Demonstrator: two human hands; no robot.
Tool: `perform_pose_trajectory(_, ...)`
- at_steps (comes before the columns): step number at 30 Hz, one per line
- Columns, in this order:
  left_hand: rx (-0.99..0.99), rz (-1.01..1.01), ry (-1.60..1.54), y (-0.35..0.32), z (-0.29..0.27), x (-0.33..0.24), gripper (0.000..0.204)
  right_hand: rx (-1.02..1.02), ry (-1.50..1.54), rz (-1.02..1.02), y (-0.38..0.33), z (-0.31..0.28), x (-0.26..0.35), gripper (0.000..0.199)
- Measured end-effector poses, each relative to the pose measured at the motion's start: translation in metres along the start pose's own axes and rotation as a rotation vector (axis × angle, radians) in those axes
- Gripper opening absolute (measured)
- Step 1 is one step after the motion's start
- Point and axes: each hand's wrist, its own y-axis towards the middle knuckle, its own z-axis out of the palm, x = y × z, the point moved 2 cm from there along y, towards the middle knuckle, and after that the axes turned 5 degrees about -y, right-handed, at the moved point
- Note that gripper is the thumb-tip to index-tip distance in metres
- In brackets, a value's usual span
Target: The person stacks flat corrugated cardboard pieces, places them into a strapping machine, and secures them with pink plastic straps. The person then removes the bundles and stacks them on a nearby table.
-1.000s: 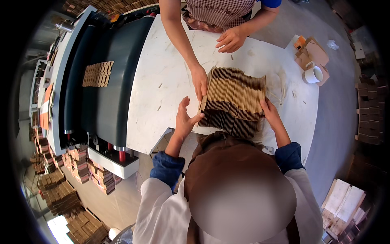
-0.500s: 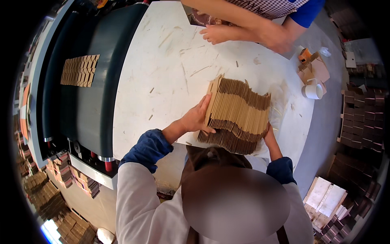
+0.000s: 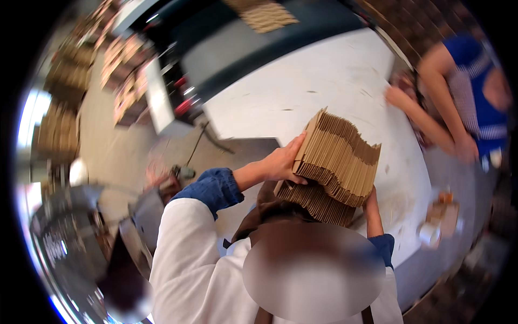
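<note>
Between my two hands is a thick stack of folded brown cardboard pieces [image 3: 340, 154], standing on edge side by side with wavy, stepped ends. My left hand [image 3: 286, 160] presses the stack's left end, thumb on the near side and fingers along the outer piece. At the right end my right hand [image 3: 371, 202] grips it from the side, its fingers mostly hidden behind the cardboard. The stack is close to my body, over the near edge of the white table [image 3: 259, 102]. Whether its underside touches the table I cannot tell.
Across the table a co-worker's forearms [image 3: 426, 121] reach in at the right. A dark conveyor belt [image 3: 216, 59] carrying flat cardboard pieces [image 3: 264, 17] runs along the far side. A white mug [image 3: 429, 234] sits at the right. Stacked cardboard [image 3: 129, 92] stands on the floor at left.
My view and body have swung to the left, so conveyor, table and co-worker appear rotated. The stack has come along between my hands, off its earlier place on the table.
</note>
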Motion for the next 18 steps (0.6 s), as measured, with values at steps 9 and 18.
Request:
perform_pose_trajectory(9,-0.64,-0.419,-0.221,-0.195,-0.005,-0.171,0.131,0.85,-0.459,-0.229,-0.057,0.076,0.247,0.048)
perform_pose_trajectory(18,-1.219,-0.49,-0.693,-0.305,0.02,-0.144,0.1,1.456,-1.089,-0.162,-0.02,0.367,0.263,0.063)
